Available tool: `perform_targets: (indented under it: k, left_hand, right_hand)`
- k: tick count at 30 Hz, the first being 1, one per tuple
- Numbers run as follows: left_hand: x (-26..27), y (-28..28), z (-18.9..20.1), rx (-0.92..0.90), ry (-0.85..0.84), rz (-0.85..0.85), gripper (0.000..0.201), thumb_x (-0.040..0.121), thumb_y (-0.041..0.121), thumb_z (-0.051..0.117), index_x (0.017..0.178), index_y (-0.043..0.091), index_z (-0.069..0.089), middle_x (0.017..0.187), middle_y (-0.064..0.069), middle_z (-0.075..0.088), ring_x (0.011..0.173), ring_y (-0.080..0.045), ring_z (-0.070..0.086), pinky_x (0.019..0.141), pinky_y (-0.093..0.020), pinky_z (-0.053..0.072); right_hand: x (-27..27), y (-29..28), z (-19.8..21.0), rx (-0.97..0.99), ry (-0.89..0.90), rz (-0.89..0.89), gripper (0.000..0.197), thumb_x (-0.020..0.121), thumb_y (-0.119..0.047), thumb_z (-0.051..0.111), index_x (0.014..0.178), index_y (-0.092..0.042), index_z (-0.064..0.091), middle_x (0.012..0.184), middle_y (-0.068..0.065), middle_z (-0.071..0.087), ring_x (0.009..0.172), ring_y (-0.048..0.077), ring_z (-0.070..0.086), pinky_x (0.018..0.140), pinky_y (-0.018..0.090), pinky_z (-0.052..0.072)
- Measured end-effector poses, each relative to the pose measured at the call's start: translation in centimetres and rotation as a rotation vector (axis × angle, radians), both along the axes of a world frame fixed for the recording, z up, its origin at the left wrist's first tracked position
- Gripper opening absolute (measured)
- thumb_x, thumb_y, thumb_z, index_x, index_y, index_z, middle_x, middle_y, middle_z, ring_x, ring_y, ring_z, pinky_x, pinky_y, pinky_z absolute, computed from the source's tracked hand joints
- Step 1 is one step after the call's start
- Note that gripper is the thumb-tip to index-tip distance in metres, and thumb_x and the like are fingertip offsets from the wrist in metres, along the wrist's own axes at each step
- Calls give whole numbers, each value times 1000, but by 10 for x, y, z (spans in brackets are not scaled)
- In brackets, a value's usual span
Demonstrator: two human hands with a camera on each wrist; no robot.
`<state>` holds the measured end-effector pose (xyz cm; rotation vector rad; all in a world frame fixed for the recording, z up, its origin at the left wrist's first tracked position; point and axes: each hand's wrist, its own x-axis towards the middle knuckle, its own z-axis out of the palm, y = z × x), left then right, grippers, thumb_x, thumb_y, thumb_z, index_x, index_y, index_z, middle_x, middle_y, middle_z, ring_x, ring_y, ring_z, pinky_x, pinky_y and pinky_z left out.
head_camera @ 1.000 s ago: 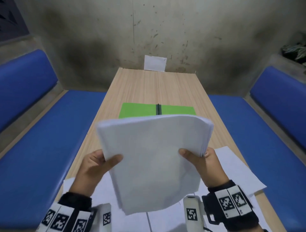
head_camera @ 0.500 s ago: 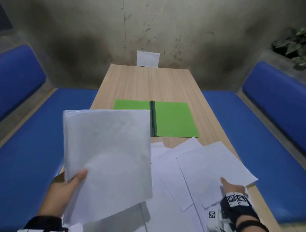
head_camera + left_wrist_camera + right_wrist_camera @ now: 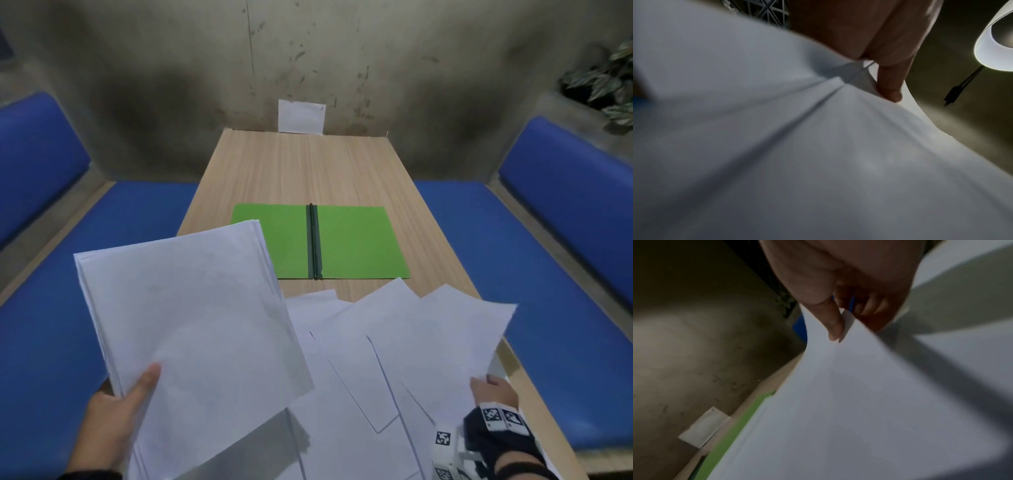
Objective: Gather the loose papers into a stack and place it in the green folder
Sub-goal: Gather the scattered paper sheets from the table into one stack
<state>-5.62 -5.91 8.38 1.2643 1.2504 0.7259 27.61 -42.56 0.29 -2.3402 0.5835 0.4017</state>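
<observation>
My left hand (image 3: pixel 116 407) grips a stack of white papers (image 3: pixel 191 335) at its near left corner, thumb on top, and holds it raised and tilted over the table's left side. The left wrist view shows the thumb (image 3: pixel 890 84) pressed on the stack (image 3: pixel 818 154). My right hand (image 3: pixel 493 390) pinches the near right edge of a loose sheet (image 3: pixel 455 342) and lifts it off the table; thumb and fingers clamp the sheet (image 3: pixel 849 394) in the right wrist view. Several more loose sheets (image 3: pixel 349 370) lie overlapping beneath. The green folder (image 3: pixel 356 243) lies open and flat beyond them.
The wooden table (image 3: pixel 301 164) runs away from me to a stained wall. A white card (image 3: pixel 301 116) leans at its far end. Blue benches (image 3: pixel 513 257) flank both sides. A plant (image 3: pixel 606 78) sits at the upper right.
The right hand let go of the stack, dropped to the table's right side and took hold of a loose sheet, which now rises. The left hand swung the stack to the left.
</observation>
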Motion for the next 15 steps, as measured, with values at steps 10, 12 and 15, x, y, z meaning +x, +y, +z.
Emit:
perform_targets:
  k: [10, 12, 15]
  left_hand:
    - [-10, 15, -21, -84, -67, 105, 44, 75, 28, 72, 108, 2, 61, 110, -25, 64, 99, -41, 62, 93, -60, 43]
    - [-8, 10, -21, -73, -62, 103, 38, 77, 26, 72, 105, 3, 62, 106, -26, 64, 96, -40, 63, 92, -60, 44]
    - [-5, 6, -18, -79, -62, 98, 36, 81, 19, 68, 109, -2, 60, 101, -23, 62, 95, -37, 61, 95, -54, 43]
  right_hand:
    - [11, -80, -19, -326, 168, 138, 36, 82, -9, 52, 117, 0, 57, 119, 27, 55, 110, 38, 53, 90, 35, 41]
    - [13, -89, -33, -357, 111, 150, 38, 72, -27, 60, 106, -10, 61, 106, 21, 60, 97, 35, 58, 87, 36, 45]
    - [-3, -73, -18, -306, 78, 113, 38, 67, -38, 69, 95, -14, 58, 96, 14, 64, 89, 33, 60, 81, 36, 47]
